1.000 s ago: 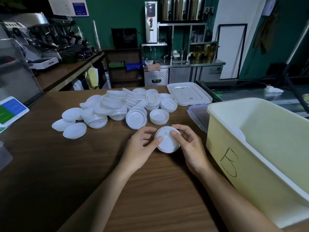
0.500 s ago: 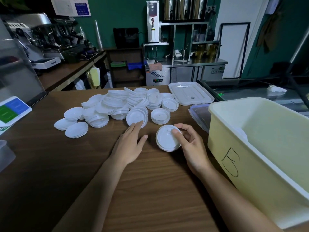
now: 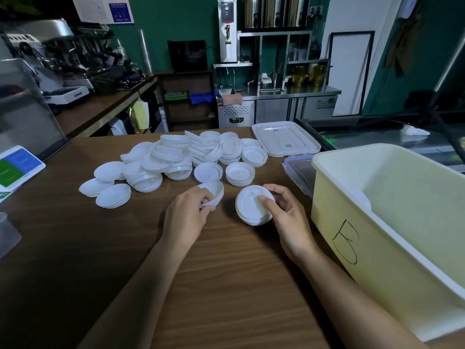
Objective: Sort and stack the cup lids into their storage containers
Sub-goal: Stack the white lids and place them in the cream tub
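A pale yellow tub [image 3: 364, 260] stands on the right side of the brown wooden bench [image 3: 75, 248], with a hand-drawn mark on its near wall. Just left of the tub, the person's right hand [image 3: 289, 217] holds a short stack of white cup lids [image 3: 249, 205]. The stack is tilted up towards the person, with the thumb pressed on the top lid and the other fingers [image 3: 275, 190] curled round the far edge. I cannot tell whether its lower edge rests on the bench. Farther left of the tub, the left hand [image 3: 187, 215] grips a smaller bunch of lids [image 3: 215, 191], its fingers curled round the near edge so the bunch tips away from the hand. The two handfuls are near each other but apart. Beyond both hands, left of the tub and farther back, a heap of loose lids [image 3: 176, 157] spreads over the bench. Some sit in low neat stacks, some lean on one another, and a few lie singly at the end farthest from the tub. Tucked against the tub's far left corner is a clear box [image 3: 299, 172] with a bluish rim, partly hidden by the tub. Just behind that lies a flat white container lid [image 3: 285, 139]. Inside the tub, against its left wall, something white and rounded shows faintly, and I cannot make out what it is. Well apart from the tub, at the bench's left edge, lies a tablet [image 3: 17, 165] with a green and blue screen.
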`<action>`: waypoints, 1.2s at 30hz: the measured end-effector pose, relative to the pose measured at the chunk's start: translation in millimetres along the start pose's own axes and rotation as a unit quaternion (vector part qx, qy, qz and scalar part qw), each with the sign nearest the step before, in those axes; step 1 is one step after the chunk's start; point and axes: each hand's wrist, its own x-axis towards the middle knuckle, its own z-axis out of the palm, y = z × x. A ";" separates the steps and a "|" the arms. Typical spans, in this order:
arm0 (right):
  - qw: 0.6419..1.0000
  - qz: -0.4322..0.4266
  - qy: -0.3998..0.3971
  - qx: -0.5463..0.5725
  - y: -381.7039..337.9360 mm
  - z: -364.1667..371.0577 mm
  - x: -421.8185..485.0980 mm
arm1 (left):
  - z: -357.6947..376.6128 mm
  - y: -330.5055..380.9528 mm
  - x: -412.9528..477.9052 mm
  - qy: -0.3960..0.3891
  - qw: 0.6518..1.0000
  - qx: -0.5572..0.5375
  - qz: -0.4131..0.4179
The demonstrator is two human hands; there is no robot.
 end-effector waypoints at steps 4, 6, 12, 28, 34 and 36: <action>1.000 -0.006 0.003 -0.011 -0.5 -1.3 0.1 | -3.6 7.9 1.0 0.025 0.993 -0.112 -0.038; 1.000 -0.012 0.009 -0.014 0.3 -2.3 0.8 | -7.2 17.5 -0.6 0.054 0.981 -0.177 -0.058; 0.999 -0.033 0.017 -0.020 2.2 -3.9 1.1 | -17.4 32.4 0.0 0.067 0.914 -0.375 -0.142; 0.999 -0.033 -0.029 0.005 0.6 -1.4 -0.3 | 5.6 51.4 -16.3 -0.049 0.920 -0.373 -0.108; 0.999 -0.032 -0.031 -0.007 0.8 -2.1 0.7 | 8.3 48.0 -16.4 -0.065 0.929 -0.347 -0.107; 0.999 -0.033 -0.027 -0.008 3.0 -2.0 1.5 | 10.0 47.3 -16.3 -0.064 0.936 -0.333 -0.096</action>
